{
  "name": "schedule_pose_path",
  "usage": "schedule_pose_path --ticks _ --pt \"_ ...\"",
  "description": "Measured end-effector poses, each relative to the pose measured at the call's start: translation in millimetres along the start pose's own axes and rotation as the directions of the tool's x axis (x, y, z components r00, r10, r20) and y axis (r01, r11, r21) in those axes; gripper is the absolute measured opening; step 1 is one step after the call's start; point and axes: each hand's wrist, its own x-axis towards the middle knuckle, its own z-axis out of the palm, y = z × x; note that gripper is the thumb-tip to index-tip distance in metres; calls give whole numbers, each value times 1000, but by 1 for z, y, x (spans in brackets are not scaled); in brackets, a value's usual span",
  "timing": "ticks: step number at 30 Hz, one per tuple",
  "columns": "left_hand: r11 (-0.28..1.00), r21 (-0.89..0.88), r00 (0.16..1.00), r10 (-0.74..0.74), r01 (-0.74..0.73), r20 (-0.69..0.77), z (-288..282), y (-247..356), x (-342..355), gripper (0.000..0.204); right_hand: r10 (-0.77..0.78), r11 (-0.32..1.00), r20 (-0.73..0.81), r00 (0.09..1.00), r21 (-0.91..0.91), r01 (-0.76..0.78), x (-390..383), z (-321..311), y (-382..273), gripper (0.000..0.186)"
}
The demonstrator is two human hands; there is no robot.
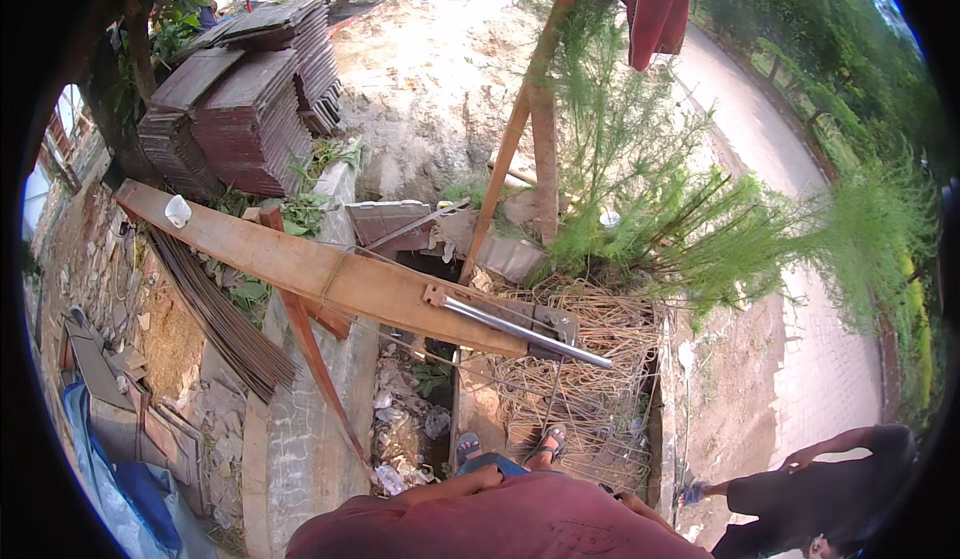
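My left hand (488, 476) is low by my thigh, partly covered by my red shirt; its fingers cannot be made out. On the other side, my right hand (628, 502) hangs near my hip, also half hidden. Neither hand touches the workbench before me. That bench is a long wooden plank (270, 259) on timber legs. At its right end a steel bar cutter or bender (548, 324) is mounted, with a long shiny metal lever (525, 331) lying across it. A white cup-like object (177, 211) stands at the plank's far left.
Bent steel rods (600, 389) cover the ground by my feet. A rod bundle (215, 309) lies under the plank. Stacked corrugated sheets (245, 109), a timber post (510, 149) and a feathery green shrub (690, 229) stand beyond. A person in black (820, 494) is at the right.
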Motion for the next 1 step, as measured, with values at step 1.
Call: schedule_pose_path --ticks 1 --pt "1000 10 1000 21 -21 -4 -39 13 -7 50 -8 1000 -2 1000 -9 8 17 8 25 57"
